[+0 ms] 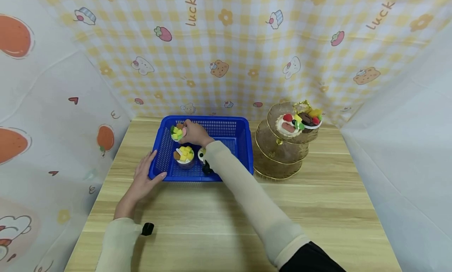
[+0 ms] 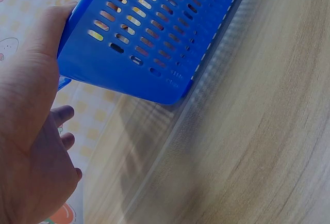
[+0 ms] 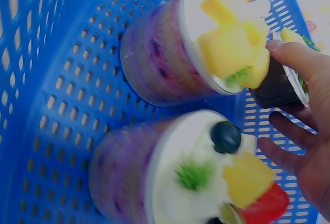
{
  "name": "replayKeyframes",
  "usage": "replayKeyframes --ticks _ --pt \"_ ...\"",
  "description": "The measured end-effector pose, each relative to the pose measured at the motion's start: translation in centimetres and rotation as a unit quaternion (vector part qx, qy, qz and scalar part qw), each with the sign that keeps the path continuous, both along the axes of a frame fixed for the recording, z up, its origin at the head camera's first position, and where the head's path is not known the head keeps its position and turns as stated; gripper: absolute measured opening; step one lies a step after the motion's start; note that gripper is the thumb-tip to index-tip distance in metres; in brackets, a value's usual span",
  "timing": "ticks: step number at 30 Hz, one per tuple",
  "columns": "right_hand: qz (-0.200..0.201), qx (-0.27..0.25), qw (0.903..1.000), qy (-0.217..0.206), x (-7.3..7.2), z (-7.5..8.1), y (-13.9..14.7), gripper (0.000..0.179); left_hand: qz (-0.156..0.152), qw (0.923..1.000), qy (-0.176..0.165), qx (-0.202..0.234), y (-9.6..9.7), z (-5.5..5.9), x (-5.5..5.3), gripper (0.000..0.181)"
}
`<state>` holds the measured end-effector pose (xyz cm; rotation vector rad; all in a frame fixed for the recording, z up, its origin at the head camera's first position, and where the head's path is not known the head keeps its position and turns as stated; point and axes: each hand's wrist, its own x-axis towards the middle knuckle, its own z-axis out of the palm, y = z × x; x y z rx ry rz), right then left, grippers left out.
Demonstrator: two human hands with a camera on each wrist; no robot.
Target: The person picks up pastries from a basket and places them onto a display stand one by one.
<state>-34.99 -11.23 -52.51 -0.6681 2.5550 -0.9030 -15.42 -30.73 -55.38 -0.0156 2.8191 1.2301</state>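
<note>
"How do I steady this?"

"My left hand (image 1: pixel 145 174) spreads at the near-left corner of the basket (image 1: pixel 248 146). At its far left, the fruit cup (image 1: pixel 178 133) is pinched by my right hand (image 1: pixel 196 134); I'd hold it level, clear of the neighbouring cup (image 1: pixel 185 156)."

"luck" (image 1: pixel 190 12), brown lowercase, upper middle of yellow-white checked backdrop (image 1: pixel 247 40), running upward. Second "luck" (image 1: pixel 380 15), same backdrop, upper right, slanted. Brown lettering fragment at top edge, right, cut off, unreadable. Blue basket (image 2: pixel 116 72), left wrist view: small raised marks on wall, too small to read.
</note>
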Motion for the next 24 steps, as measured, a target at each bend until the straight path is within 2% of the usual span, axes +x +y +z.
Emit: replayKeyframes --ticks 5,11,15,24 --pt "0.012 -0.037 0.9992 -0.004 0.1 1.3 0.8 0.072 0.001 1.0 0.002 0.002 -0.1 -0.2 -0.1 0.091" --pt "0.026 -0.063 0.9968 0.041 0.8 2.5 1.9 0.069 -0.004 1.0 0.0 0.003 -0.2 -0.3 -0.2 0.09" --pt "0.022 -0.068 0.9948 0.073 1.8 3.7 2.6 0.07 -0.005 1.0 0.0 0.005 -0.1 -0.3 -0.2 0.09" --pt "0.016 -0.117 0.9875 0.105 4.3 5.6 3.8 0.073 -0.003 1.0 0.0 0.007 0.0 -0.1 0.0 0.091"
